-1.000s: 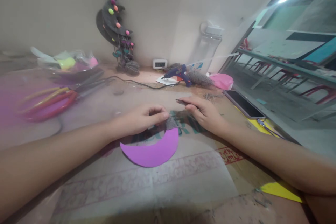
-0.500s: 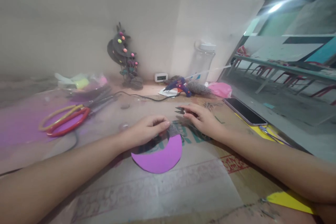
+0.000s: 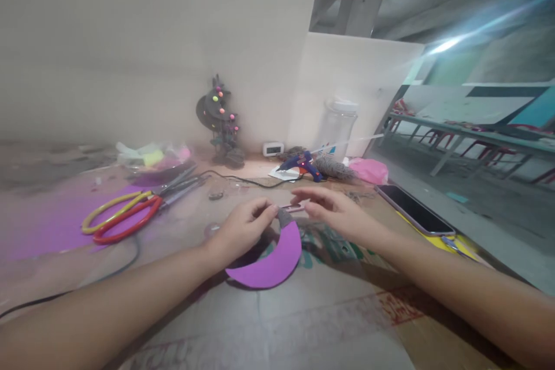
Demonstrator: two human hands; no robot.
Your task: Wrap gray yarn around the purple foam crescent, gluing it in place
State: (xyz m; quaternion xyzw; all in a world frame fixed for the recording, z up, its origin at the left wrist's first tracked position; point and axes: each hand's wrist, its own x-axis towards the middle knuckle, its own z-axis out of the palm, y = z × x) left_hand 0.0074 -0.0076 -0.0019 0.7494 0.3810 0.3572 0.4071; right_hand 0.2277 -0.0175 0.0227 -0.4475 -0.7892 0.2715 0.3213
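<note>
My left hand (image 3: 250,224) pinches the upper tip of a purple crescent cutout (image 3: 277,263). Grey yarn (image 3: 285,218) is wrapped around that tip, next to my thumb. The crescent's wide curve hangs toward me over the cardboard. My right hand (image 3: 329,208) is just to the right, with thumb and fingers apart. Between the two hands shows a small slim pinkish tool (image 3: 295,207); it is too blurred to tell whether my right fingertips touch it.
Large scissors with red and yellow handles (image 3: 125,217) lie left. Behind are a decorated dark crescent ornament (image 3: 221,118), a small digital clock (image 3: 273,149), a blue glue gun (image 3: 301,163), grey yarn (image 3: 333,167) and a clear bottle (image 3: 340,127). A phone (image 3: 414,210) lies right.
My right hand has opened from the small dark-bladed snips it held. My left hand still pinches the crescent, which is turned slightly. The view has tilted up a little.
</note>
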